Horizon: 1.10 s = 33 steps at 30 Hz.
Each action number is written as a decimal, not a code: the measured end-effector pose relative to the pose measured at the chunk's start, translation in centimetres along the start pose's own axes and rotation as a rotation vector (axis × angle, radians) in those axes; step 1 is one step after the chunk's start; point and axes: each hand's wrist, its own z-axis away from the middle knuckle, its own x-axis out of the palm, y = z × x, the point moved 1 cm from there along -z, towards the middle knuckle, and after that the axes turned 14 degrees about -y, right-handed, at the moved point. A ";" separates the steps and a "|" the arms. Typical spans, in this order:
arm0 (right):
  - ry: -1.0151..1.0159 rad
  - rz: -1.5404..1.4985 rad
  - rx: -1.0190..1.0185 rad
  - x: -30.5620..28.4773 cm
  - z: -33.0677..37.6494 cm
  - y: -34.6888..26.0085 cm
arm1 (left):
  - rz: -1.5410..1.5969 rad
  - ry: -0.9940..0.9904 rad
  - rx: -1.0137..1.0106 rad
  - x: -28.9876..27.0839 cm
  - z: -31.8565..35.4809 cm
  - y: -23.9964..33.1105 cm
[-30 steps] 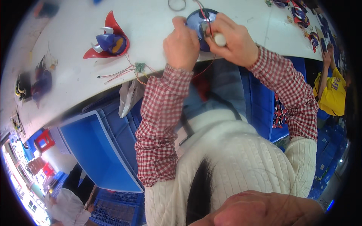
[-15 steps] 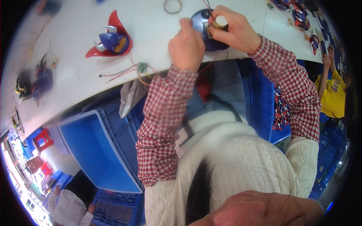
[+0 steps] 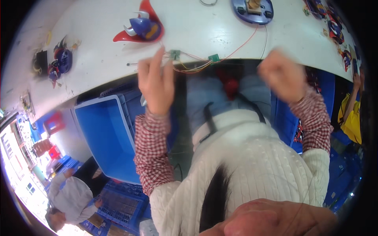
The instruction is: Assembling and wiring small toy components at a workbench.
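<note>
My left hand (image 3: 156, 84) is raised at the table's front edge, fingers stretched and apart, nothing seen in it. Its fingertips are nearest to a small green circuit board (image 3: 175, 54) with thin wires. To the right, my right hand (image 3: 282, 74) hangs in front of the table edge, its fingers smeared by motion. At the far middle lies a rounded blue-purple plastic housing (image 3: 241, 15), partly cut off by the picture's edge. A tan cylindrical piece (image 3: 254, 4) is at its centre. Red and dark wires run from it toward a second green circuit board (image 3: 214, 59).
A red, purple and silver horned toy part (image 3: 145, 28) lies on the white table (image 3: 98, 59). More toy parts (image 3: 63, 61) sit far left and far right. A blue bin (image 3: 106, 133) stands below left. A person in yellow (image 3: 350, 118) is at right, another person (image 3: 73, 196) lower left.
Both hands have left the blue-purple housing and moved back toward me, farther apart. My right hand has let go of the tan piece. The whole view has shifted, and a second circuit board shows.
</note>
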 end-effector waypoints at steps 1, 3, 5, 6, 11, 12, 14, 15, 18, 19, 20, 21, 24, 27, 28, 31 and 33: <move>-0.164 -0.027 -0.106 1.0 -0.7 -1.1 | -0.063 -0.056 0.023 -0.5 -1.2 -0.3; -0.407 -0.150 0.147 5.2 -0.8 0.1 | -0.094 -0.144 0.066 -1.2 -3.0 -0.6; -0.304 -0.320 0.372 6.7 -1.5 1.9 | -0.163 -0.288 0.172 -1.6 -5.2 -0.2; -0.252 -0.391 0.480 6.7 -1.9 2.3 | -0.203 -0.355 0.225 -1.8 -6.0 -0.1; -0.293 -0.492 0.212 3.6 -2.6 -1.7 | -0.101 -0.407 0.156 -2.3 -6.6 -0.6; -0.161 -0.327 0.101 2.9 -2.9 -2.1 | -0.101 -0.409 0.158 -2.3 -6.6 -0.6; -0.022 -0.163 -0.004 1.9 -4.1 -2.8 | 0.029 -0.467 0.080 -2.2 -6.6 -1.1; 0.032 0.092 -0.022 1.3 -5.4 -2.5 | 0.088 -0.492 0.041 -2.4 -6.8 -1.3; 0.057 0.401 -0.013 1.6 -7.8 -1.4 | 0.191 -0.528 -0.011 -2.6 -7.3 -1.4; 0.017 0.451 0.001 1.9 -8.3 -1.1 | 0.234 -0.534 -0.038 -2.7 -7.4 -1.4; -0.023 0.502 0.016 2.2 -8.7 -0.8 | 0.278 -0.539 -0.065 -2.7 -7.4 -1.3; -0.063 0.551 0.032 2.3 -9.0 -0.7 | 0.321 -0.544 -0.091 -2.7 -7.5 -1.2; -0.079 0.545 0.007 2.6 -9.5 -0.2 | 0.276 -0.492 -0.060 -2.4 -7.3 -1.7; -0.090 0.536 -0.010 2.5 -9.8 -0.1 | 0.227 -0.449 -0.026 -2.3 -7.2 -2.2; -0.118 0.463 0.007 2.3 -9.8 -0.2 | 0.241 -0.429 -0.028 -2.1 -7.2 -2.2; -0.208 0.246 0.066 2.1 -9.9 -0.3 | 0.291 -0.369 -0.029 -1.9 -7.1 -2.5; -0.212 0.263 0.063 1.9 -9.8 -0.4 | 0.319 -0.362 -0.021 -2.0 -7.5 -2.6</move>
